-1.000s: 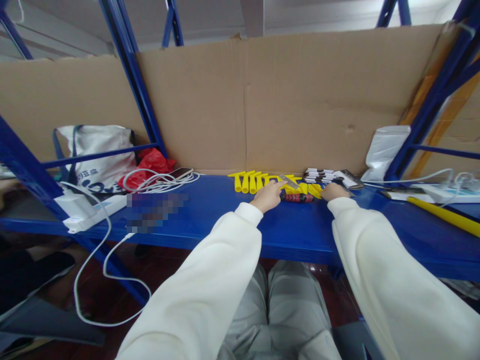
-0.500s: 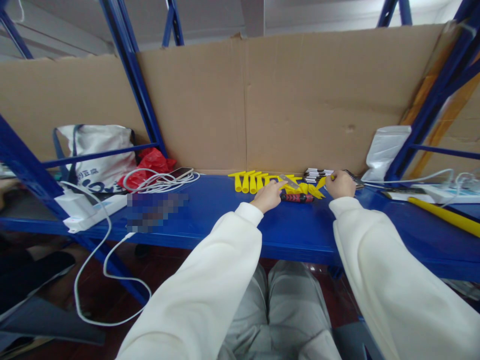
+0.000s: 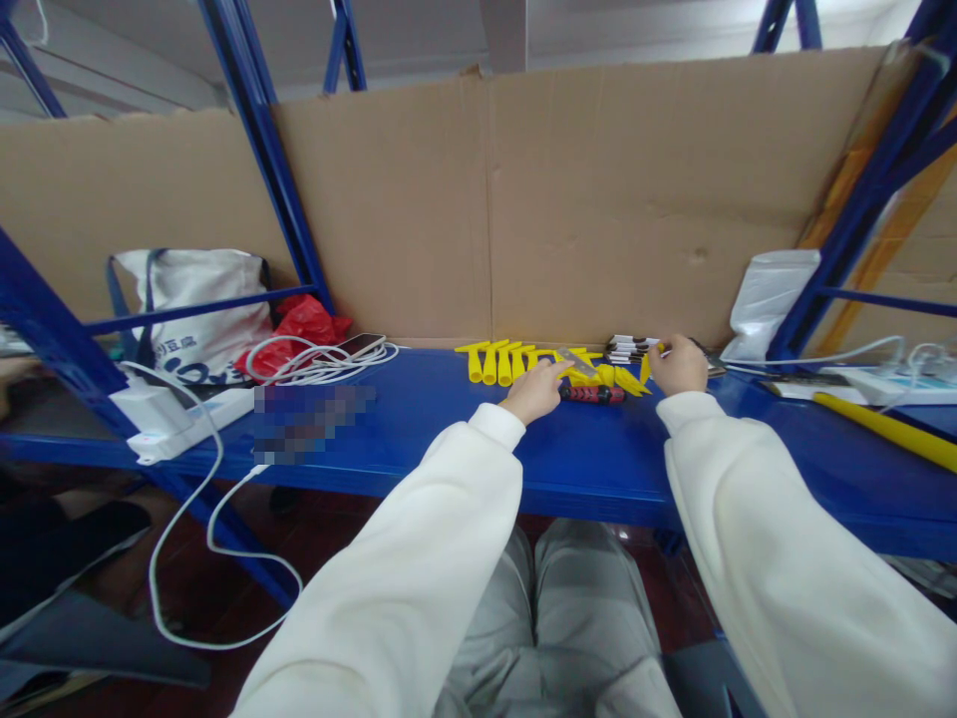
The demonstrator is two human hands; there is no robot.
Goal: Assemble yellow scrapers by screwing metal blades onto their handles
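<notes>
My left hand (image 3: 533,392) rests on the shelf top, index finger stretched to a flat grey metal piece (image 3: 577,361) lying over yellow parts; its other fingers are curled and what they hold is hidden. Just right of it lies a red and black tool handle (image 3: 594,395). Closed fingers of my right hand (image 3: 680,366) pinch a small yellow piece (image 3: 661,348), its shape mostly covered. Several yellow tube-like parts with flat tops (image 3: 489,365) stand in a row left of my hands. More yellow pieces (image 3: 626,381) lie between the hands.
White-and-black small items (image 3: 626,350) are stacked behind my right hand. A cardboard wall (image 3: 598,199) closes off the back. Left are white cables (image 3: 329,364), a power strip (image 3: 216,411) and a cloth bag (image 3: 201,309); right, a white pouch (image 3: 774,299) and a yellow bar (image 3: 889,429).
My right hand has turned slightly and its fingers have shifted, showing more of the yellow near the fingertips. My left hand stays in place.
</notes>
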